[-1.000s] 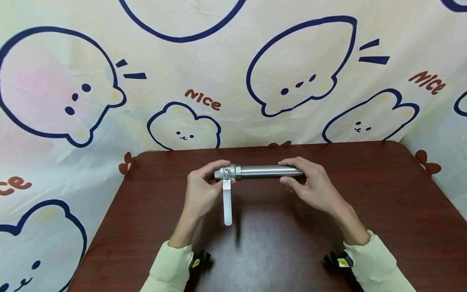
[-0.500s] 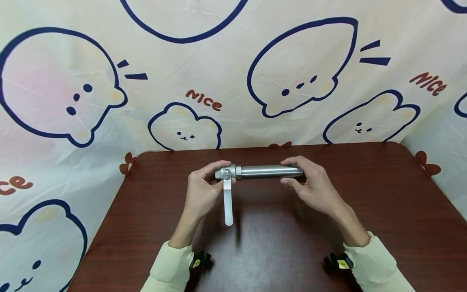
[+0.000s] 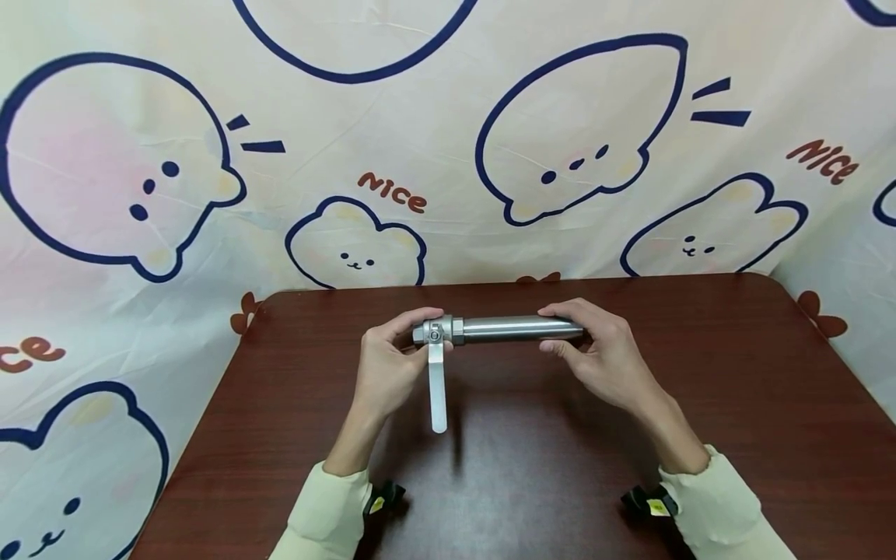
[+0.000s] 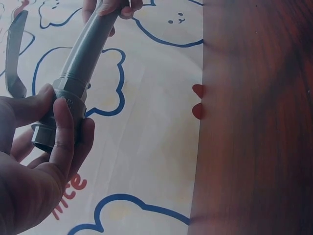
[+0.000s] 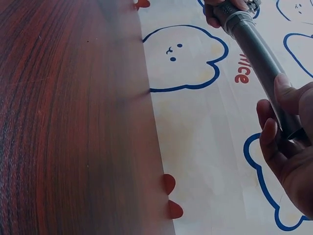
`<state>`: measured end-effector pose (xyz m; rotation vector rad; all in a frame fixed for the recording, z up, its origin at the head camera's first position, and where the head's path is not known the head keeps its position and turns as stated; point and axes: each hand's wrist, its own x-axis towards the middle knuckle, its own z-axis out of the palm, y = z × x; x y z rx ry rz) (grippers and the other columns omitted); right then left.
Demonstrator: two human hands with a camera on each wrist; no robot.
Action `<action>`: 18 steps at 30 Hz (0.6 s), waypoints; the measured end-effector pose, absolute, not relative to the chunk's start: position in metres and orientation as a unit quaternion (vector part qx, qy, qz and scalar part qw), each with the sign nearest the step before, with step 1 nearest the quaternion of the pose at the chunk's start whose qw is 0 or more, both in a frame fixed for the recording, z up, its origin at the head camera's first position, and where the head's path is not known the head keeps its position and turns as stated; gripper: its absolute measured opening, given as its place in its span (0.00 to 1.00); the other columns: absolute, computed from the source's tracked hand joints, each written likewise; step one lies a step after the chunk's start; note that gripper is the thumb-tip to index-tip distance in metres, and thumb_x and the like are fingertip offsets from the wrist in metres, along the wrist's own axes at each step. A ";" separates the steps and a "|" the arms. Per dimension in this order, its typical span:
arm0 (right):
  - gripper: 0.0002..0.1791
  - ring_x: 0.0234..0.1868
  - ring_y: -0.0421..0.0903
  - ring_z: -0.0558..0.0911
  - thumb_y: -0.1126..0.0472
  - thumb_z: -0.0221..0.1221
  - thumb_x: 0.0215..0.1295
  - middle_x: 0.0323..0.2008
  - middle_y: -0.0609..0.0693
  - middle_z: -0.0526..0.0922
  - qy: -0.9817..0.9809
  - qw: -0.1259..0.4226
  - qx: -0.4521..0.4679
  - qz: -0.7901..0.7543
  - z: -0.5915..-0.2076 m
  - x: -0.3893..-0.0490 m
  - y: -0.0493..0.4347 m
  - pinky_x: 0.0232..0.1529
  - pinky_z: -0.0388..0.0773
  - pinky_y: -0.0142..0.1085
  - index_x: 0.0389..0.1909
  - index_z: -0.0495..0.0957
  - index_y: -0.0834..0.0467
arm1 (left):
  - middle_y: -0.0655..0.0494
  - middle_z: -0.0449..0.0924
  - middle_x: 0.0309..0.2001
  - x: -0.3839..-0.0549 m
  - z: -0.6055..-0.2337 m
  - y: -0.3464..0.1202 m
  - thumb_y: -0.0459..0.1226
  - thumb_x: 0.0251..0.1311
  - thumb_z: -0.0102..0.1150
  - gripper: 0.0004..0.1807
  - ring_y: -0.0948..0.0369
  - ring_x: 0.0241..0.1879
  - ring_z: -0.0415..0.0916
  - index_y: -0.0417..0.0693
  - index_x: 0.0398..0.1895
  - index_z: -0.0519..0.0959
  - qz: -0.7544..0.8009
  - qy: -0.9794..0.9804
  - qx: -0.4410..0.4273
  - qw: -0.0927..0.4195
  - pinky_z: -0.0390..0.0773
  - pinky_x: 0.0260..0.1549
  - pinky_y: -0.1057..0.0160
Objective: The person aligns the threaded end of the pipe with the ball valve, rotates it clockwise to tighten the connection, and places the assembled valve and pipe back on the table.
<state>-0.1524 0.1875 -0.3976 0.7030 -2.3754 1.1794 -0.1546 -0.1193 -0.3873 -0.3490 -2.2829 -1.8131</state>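
A ball valve [image 3: 435,332] with a long flat lever handle [image 3: 437,393] is joined to a straight steel pipe [image 3: 507,328], and both are held level above the table. My left hand [image 3: 389,365] grips the valve body at the left end, thumb and fingers on opposite sides. At the far end of the pipe, my right hand [image 3: 607,354] pinches the tube between thumb and fingers. The lever points toward me in the head view. In the left wrist view the open end of the valve [image 4: 44,137] shows between the fingers; the pipe's right end [image 5: 292,129] is partly hidden by the right hand.
Below the hands lies a dark reddish-brown wooden table [image 3: 504,482] with rounded far corners. Behind it hangs a pale cloth [image 3: 448,140] printed with blue-outlined cartoon animals. Black straps with small devices [image 3: 383,498] sit at the cuffs of the pale sleeves [image 3: 325,505].
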 end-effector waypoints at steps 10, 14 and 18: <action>0.24 0.31 0.37 0.76 0.66 0.77 0.60 0.43 0.41 0.85 -0.846 0.182 0.261 0.429 -0.399 -0.154 0.191 0.28 0.71 0.28 0.57 0.86 0.49 | 0.47 0.91 0.48 -0.154 -0.388 -0.120 0.26 0.55 0.79 0.24 0.60 0.39 0.83 0.47 0.56 0.89 -0.614 -0.774 -0.119 0.098 0.85 0.39 0.64; 0.22 0.29 0.38 0.75 0.65 0.76 0.63 0.41 0.41 0.85 -0.852 0.167 0.254 0.426 -0.398 -0.155 0.193 0.27 0.71 0.30 0.56 0.86 0.48 | 0.47 0.91 0.48 -0.154 -0.388 -0.120 0.25 0.55 0.78 0.24 0.59 0.39 0.83 0.47 0.56 0.89 -0.614 -0.774 -0.121 0.096 0.85 0.39 0.64; 0.20 0.29 0.39 0.76 0.64 0.74 0.65 0.41 0.43 0.85 -0.857 0.150 0.250 0.425 -0.398 -0.155 0.193 0.28 0.71 0.31 0.56 0.86 0.48 | 0.47 0.91 0.48 -0.154 -0.387 -0.120 0.25 0.55 0.78 0.24 0.59 0.39 0.83 0.46 0.56 0.89 -0.613 -0.774 -0.124 0.097 0.86 0.40 0.65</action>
